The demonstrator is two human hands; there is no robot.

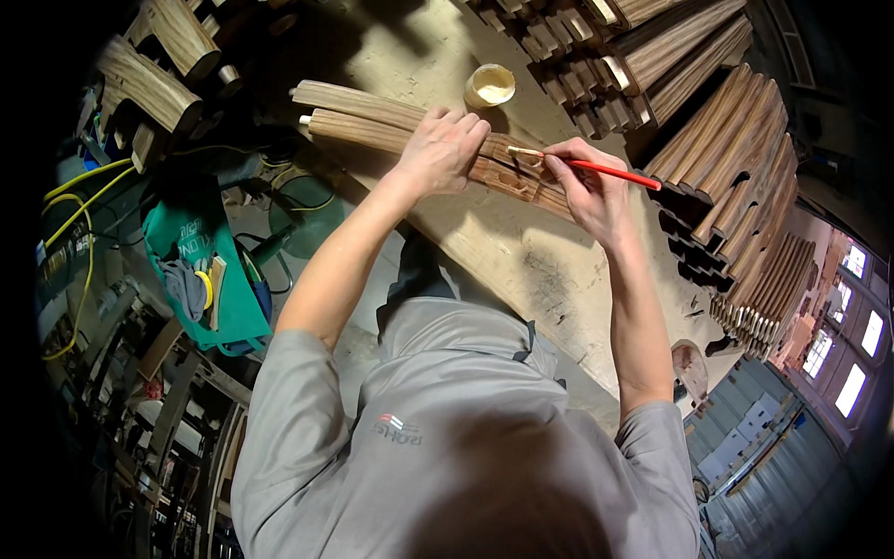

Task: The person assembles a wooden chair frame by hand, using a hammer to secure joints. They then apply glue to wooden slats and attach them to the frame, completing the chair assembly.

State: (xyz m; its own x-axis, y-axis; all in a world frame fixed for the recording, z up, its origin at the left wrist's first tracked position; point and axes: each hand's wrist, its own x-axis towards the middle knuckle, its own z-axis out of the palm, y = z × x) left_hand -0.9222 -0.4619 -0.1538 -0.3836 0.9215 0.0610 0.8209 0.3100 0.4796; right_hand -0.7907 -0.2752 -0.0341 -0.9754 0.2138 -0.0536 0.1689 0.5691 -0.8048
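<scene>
Two long brown wooden pieces (358,132) lie side by side on the workbench, with pale round ends pointing left. My left hand (438,152) is closed over them near their middle. To the right of that hand, slots are cut into the wood. My right hand (594,191) pinches a red-handled paintbrush (616,171). Its bristle end is over the slotted part; I cannot tell whether it touches the wood. Just beyond my hands stands a small round tub (490,86) with a pale cream substance inside.
The pale workbench top (494,256) runs diagonally under the work. Stacked brown wooden parts (722,154) line its far and right sides. More wooden parts (154,79) are at the upper left. A green bag (191,270) and yellow cords (88,219) sit left of the bench.
</scene>
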